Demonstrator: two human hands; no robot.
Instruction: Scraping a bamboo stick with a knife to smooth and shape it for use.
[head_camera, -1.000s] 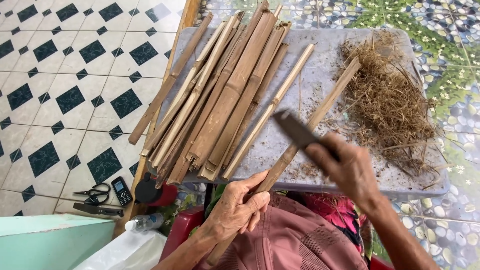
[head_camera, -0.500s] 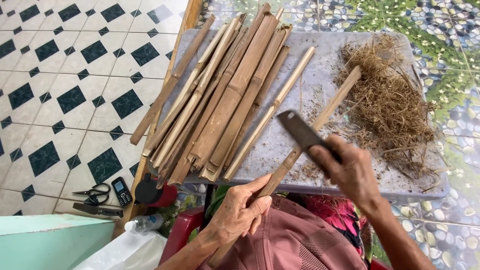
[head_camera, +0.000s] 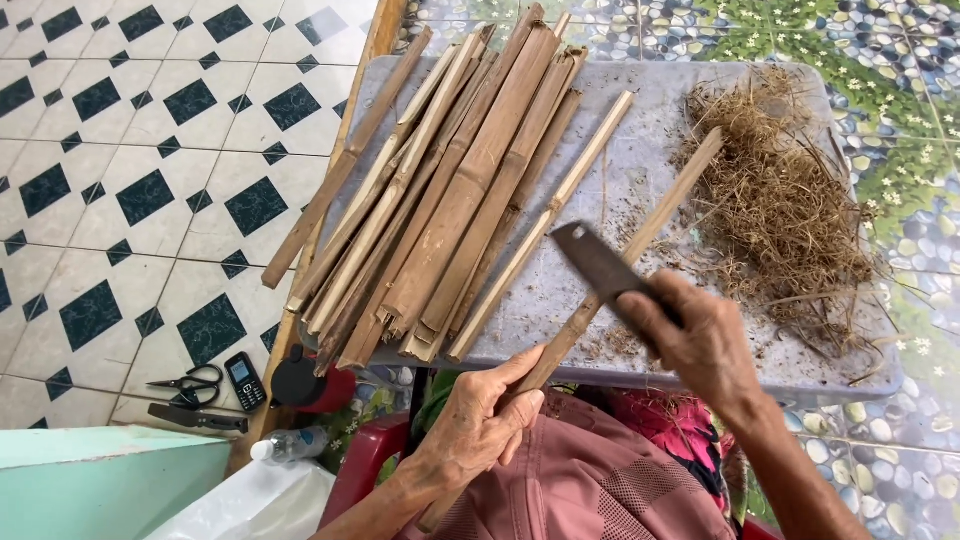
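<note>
My left hand (head_camera: 478, 430) grips the near end of a long split bamboo strip (head_camera: 660, 215) that slants up and right across the grey table (head_camera: 640, 100). My right hand (head_camera: 700, 345) holds a dark flat-bladed knife (head_camera: 598, 262), its blade lying against the strip near the middle. A pile of several split bamboo strips (head_camera: 460, 190) lies on the left half of the table. A heap of dry brown shavings (head_camera: 780, 200) covers the right half.
On the tiled floor at lower left lie black scissors (head_camera: 190, 383), a small black phone (head_camera: 245, 380), a dark tool (head_camera: 195, 418) and a plastic bottle (head_camera: 290, 445). A long wooden pole (head_camera: 350, 110) runs along the table's left side. A red chair edge (head_camera: 365, 455) is below me.
The knife and my right hand have slid a little down the strip toward me. My left hand keeps its grip.
</note>
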